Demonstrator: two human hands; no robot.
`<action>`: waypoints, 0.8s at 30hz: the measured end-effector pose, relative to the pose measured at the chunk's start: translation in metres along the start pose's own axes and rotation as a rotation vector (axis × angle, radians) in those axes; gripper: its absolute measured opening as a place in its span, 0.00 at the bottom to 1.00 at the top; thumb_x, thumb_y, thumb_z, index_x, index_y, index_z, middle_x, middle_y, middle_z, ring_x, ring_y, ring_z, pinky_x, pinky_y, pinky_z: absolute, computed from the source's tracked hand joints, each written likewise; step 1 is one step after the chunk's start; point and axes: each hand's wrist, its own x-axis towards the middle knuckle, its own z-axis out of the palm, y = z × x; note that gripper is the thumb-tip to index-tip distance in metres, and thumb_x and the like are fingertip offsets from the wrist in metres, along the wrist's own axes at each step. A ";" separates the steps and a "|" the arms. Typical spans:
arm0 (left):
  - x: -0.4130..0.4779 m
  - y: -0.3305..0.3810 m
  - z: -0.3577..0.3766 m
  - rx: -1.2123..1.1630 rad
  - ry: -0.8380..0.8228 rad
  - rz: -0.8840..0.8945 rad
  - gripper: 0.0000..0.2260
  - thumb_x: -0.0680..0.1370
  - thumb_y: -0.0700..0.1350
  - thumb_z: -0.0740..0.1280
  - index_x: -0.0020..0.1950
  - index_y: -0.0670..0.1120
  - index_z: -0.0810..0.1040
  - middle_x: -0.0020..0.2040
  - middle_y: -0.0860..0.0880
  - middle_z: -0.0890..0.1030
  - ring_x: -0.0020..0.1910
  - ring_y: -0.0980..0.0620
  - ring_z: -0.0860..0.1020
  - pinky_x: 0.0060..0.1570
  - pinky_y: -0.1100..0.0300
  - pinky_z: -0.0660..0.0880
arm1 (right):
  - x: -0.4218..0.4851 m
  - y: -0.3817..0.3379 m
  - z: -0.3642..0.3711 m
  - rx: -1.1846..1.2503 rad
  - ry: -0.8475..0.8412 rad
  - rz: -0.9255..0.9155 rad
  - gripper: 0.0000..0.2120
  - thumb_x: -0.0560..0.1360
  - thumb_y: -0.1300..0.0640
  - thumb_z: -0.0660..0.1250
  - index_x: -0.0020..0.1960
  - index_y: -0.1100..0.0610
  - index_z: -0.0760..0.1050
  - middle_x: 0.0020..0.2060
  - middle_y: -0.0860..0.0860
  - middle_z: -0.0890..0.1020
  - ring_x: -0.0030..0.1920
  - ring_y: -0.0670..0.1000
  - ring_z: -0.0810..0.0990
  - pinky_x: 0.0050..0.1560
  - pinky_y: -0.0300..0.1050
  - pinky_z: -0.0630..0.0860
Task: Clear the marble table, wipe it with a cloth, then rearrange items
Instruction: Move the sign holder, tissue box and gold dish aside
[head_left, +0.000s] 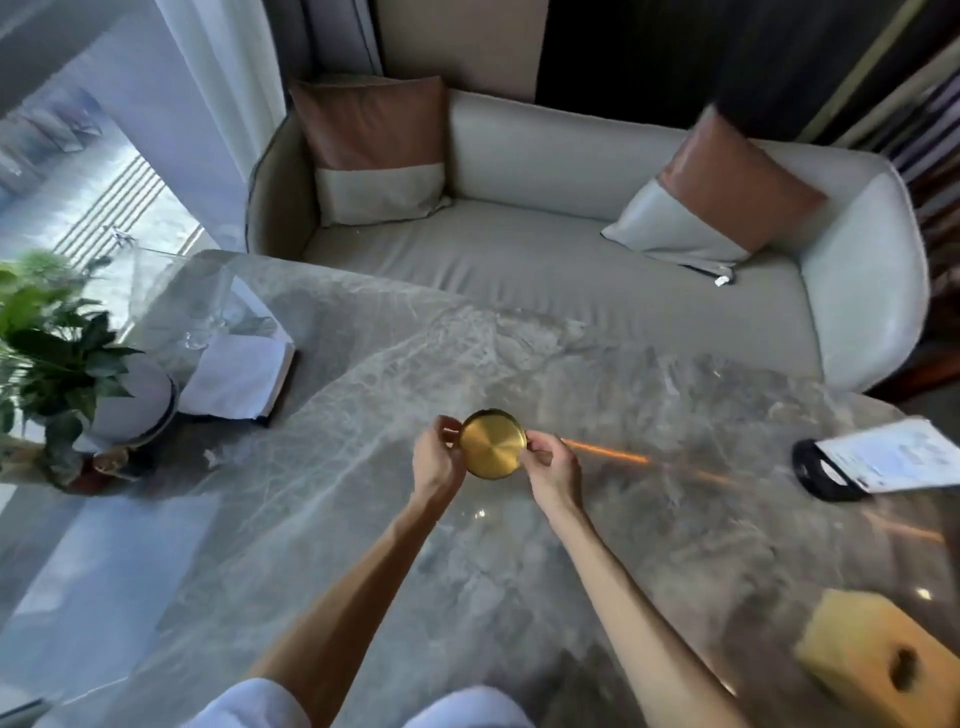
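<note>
Both arms reached out straight over the table (322, 519); the left hand (439, 460) and right hand (551, 467) each pinched the rim of the gold dish (492, 443), holding it mid-table, tilted slightly.

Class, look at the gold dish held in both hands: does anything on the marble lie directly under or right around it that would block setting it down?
Nothing visible does. The gold dish sits between the left hand and right hand, over bare marble table.
</note>
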 end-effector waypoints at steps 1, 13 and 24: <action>-0.023 0.000 0.017 0.035 -0.018 0.037 0.15 0.70 0.30 0.61 0.52 0.41 0.78 0.45 0.46 0.81 0.48 0.44 0.81 0.48 0.50 0.81 | -0.015 0.015 -0.021 0.037 0.034 0.029 0.11 0.74 0.66 0.69 0.55 0.61 0.81 0.45 0.51 0.83 0.46 0.50 0.80 0.53 0.47 0.78; -0.273 -0.021 0.251 0.458 -0.455 0.262 0.12 0.70 0.33 0.60 0.50 0.44 0.75 0.48 0.43 0.76 0.46 0.39 0.79 0.42 0.58 0.70 | -0.179 0.223 -0.277 0.202 0.398 0.318 0.09 0.74 0.55 0.73 0.53 0.55 0.83 0.47 0.53 0.86 0.50 0.55 0.85 0.54 0.57 0.82; -0.394 -0.052 0.364 0.670 -0.704 0.269 0.12 0.73 0.35 0.66 0.54 0.42 0.72 0.54 0.44 0.74 0.47 0.45 0.77 0.46 0.52 0.77 | -0.258 0.343 -0.368 0.406 0.567 0.484 0.08 0.75 0.63 0.71 0.54 0.59 0.82 0.49 0.55 0.86 0.51 0.56 0.84 0.54 0.58 0.83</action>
